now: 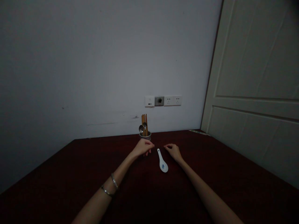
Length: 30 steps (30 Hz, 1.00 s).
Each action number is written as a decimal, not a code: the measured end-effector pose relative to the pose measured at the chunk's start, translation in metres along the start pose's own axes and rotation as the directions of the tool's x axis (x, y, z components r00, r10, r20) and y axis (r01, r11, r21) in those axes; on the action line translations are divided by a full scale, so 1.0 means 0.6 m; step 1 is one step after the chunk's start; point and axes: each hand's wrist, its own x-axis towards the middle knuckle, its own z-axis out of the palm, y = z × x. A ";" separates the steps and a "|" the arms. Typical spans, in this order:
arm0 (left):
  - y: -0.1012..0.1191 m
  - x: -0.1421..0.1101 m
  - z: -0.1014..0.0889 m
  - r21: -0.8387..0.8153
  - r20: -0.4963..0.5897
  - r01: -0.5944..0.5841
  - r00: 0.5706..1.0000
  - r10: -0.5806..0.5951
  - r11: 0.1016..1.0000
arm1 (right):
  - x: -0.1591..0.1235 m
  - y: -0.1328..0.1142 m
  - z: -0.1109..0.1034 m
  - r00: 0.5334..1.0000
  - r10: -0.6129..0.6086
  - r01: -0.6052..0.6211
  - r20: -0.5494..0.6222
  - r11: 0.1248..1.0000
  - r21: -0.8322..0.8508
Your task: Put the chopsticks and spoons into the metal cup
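A white ceramic spoon [162, 161] with a blue mark lies on the dark red table [70, 174], handle pointing away from me. My left hand [143, 147] is curled around the front of a small grey cup [145, 135] that holds wooden chopsticks [144, 121] and two metal spoons [142, 128]. Two bracelets sit on that wrist. My right hand [173, 150] rests on the table just right of the white spoon's handle, fingers loosely bent, holding nothing.
A pale wall with a row of sockets [163, 100] stands behind the table. A cream door [254, 90] leans along the right side. A thin strip [198, 132] lies at the table's far right corner.
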 end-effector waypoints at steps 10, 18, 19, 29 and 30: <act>-0.067 0.057 0.068 0.020 0.032 0.112 0.993 -0.113 0.993 | 0.003 -0.002 -0.002 1.000 -0.005 0.005 0.006 1.000 -0.014; -0.079 0.075 0.089 -0.031 0.124 0.184 0.976 -0.179 0.982 | 0.004 -0.005 -0.004 1.000 0.003 -0.003 0.011 1.000 -0.026; -0.080 0.077 0.090 -0.035 0.125 0.182 0.976 -0.176 0.983 | 0.005 -0.005 -0.004 1.000 0.001 -0.001 0.008 0.999 -0.037; -0.086 0.084 0.090 -0.023 0.122 0.170 0.979 -0.166 0.985 | 0.004 -0.006 -0.003 0.999 0.032 -0.031 0.013 0.999 -0.044; -0.087 0.085 0.089 -0.020 0.115 0.167 0.980 -0.164 0.986 | 0.004 -0.007 -0.003 0.999 0.032 -0.032 0.012 0.998 -0.046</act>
